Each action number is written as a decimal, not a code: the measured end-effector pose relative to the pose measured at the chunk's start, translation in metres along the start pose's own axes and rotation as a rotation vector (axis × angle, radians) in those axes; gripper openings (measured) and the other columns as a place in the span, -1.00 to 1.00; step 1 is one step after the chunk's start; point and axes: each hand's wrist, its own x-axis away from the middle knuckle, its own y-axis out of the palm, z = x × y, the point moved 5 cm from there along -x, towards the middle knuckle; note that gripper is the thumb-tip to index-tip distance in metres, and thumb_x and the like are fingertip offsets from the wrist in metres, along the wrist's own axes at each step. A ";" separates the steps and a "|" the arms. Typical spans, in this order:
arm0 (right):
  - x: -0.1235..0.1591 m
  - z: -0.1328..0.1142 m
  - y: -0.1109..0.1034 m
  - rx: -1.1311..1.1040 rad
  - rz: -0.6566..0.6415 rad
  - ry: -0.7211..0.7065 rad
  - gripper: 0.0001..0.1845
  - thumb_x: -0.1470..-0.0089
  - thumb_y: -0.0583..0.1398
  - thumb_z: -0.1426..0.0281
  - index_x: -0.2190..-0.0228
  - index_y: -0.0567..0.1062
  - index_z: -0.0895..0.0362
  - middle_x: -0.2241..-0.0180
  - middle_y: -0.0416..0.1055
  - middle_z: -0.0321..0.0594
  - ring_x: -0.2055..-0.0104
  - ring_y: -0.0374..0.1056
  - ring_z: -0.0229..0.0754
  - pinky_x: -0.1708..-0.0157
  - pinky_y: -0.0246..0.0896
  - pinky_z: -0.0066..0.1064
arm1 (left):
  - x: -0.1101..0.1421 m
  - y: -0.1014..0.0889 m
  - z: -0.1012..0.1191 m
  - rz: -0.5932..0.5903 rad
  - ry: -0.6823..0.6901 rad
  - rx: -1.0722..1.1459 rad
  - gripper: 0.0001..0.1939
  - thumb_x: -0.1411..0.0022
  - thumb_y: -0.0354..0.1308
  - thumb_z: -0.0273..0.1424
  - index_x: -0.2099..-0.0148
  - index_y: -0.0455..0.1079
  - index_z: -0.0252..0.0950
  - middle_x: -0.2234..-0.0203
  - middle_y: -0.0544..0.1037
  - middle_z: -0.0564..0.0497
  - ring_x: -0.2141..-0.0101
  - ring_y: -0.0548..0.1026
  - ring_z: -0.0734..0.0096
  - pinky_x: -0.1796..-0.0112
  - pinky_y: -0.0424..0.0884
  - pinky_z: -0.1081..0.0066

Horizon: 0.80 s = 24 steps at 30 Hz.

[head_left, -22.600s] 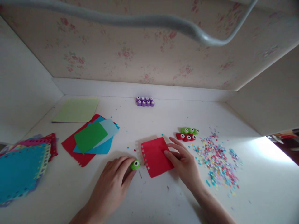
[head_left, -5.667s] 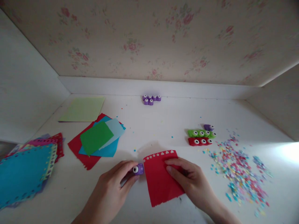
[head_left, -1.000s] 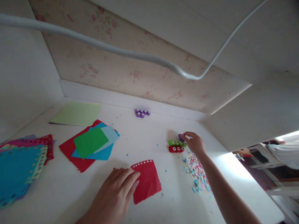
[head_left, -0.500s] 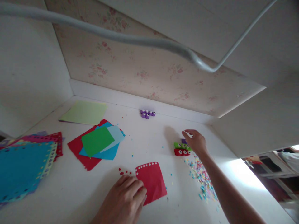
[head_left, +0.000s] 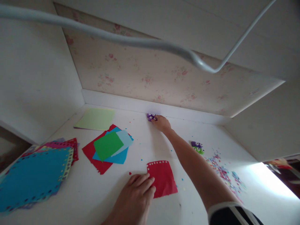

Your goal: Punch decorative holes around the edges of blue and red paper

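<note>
My right hand [head_left: 162, 123] reaches to the back of the table. Its fingers are closed at the right end of a cluster of purple craft punches [head_left: 149, 116], on a punch that they mostly cover. My left hand [head_left: 137, 195] lies at the left edge of a red paper sheet [head_left: 164, 179], its fingers curled together and overlapping that edge; whatever is under them is hidden. Small punched holes run along the sheet's top edge. One red heart cutout [head_left: 130, 173] lies just beyond the left fingers.
Purple and green punches [head_left: 198, 147] stand at the right, partly behind my forearm, by scattered confetti [head_left: 222, 170]. Coloured sheets [head_left: 109, 145], pale green paper [head_left: 96, 118] and a punched paper stack [head_left: 35, 178] lie left. A grey cable [head_left: 140, 42] crosses above.
My right hand has left the second purple punch beside the first on the right and moved left to the back cluster. My left hand has shifted off the sheet, toward its left edge; the red cutouts there are now mostly covered.
</note>
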 end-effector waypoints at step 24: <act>0.230 0.015 -0.017 -0.149 -0.011 -0.352 -0.47 -0.16 0.25 0.27 -0.15 0.39 0.12 -0.19 0.33 0.03 -0.22 0.22 0.17 -0.15 0.21 0.11 | -0.002 0.000 -0.034 0.145 -0.375 0.017 -0.57 -0.35 0.11 -0.40 -0.24 0.23 -0.24 -0.03 0.48 -0.15 -0.01 0.49 0.08 0.02 0.50 0.09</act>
